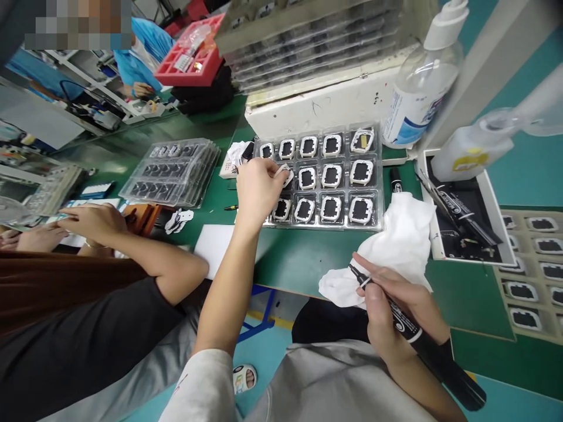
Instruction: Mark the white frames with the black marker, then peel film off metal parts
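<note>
and here at the centre of the frame, the left hand (259, 184) has a white frame (285, 176) pinched at its fingertips, over the middle row of the clear tray (321, 225); whether it is lifted clear, i can't tell. its pale rim catches the light, the rest partly covered by fingers.

look at its neighbours: rounded-square white rings, each around a notched dark panel, and the one at the tray's upper right wears a yellowish patch. count the watch-shaped pieces (331, 175) showing there: five along the top, three in the middle besides the pinched one, four at the bottom, so twelve, with the hand possibly hiding others.

down at the lower right, the right hand (396, 305) is wrapped around one black marker (407, 328), white lettering on the barrel, its dark tip over one crumpled white cloth (402, 234).

on the right, two bottles: a clear pump bottle (416, 97) and a squeeze bottle (470, 149) with a yellow mark. two tray stacks too, one at top centre (316, 53), one at left (169, 170), all on the green surface (303, 264).
</note>
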A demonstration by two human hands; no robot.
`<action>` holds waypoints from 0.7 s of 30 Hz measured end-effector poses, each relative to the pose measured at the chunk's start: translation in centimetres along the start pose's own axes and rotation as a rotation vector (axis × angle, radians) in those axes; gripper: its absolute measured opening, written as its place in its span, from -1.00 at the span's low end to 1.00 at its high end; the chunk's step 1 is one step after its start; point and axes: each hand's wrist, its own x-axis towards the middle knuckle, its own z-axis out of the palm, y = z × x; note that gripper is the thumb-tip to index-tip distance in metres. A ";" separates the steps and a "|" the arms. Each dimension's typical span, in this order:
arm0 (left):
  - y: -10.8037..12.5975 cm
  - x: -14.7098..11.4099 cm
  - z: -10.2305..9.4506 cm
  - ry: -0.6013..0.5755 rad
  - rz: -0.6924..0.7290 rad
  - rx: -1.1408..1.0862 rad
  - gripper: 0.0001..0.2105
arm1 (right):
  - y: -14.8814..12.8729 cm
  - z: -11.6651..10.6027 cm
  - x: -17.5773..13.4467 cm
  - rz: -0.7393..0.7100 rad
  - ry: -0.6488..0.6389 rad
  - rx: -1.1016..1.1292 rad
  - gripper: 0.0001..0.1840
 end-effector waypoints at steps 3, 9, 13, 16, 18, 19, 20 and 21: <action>1.0 -0.7 -0.5 0.031 -0.019 0.058 -0.83 | -0.1 0.5 -0.1 -0.077 0.085 0.018 -0.73; 1.0 -1.3 -1.1 -0.004 0.006 0.130 -0.91 | -0.6 0.7 -0.3 -0.064 0.091 0.016 -0.70; 0.2 -1.5 -1.2 0.018 0.026 0.083 -0.93 | -0.7 0.3 -0.3 -0.008 0.042 -0.038 -0.79; 0.0 -2.4 -1.7 0.178 0.091 -0.075 -0.85 | -0.7 0.2 -0.3 -0.016 0.074 -0.029 -0.83; 0.3 -3.8 -2.3 0.313 0.168 -0.290 -0.80 | -0.7 0.4 -0.2 -0.024 0.078 -0.026 -0.84; 0.5 -4.7 -2.6 0.357 0.212 -0.409 -0.76 | -0.7 0.5 -0.2 -0.023 0.082 -0.028 -0.84; 0.8 -5.7 -2.8 0.380 0.259 -0.517 -0.73 | -0.7 0.6 -0.2 -0.024 0.099 -0.028 -0.84; 1.1 -6.7 -2.9 0.388 0.306 -0.606 -0.71 | -0.7 0.7 -0.2 -0.027 0.125 -0.027 -0.86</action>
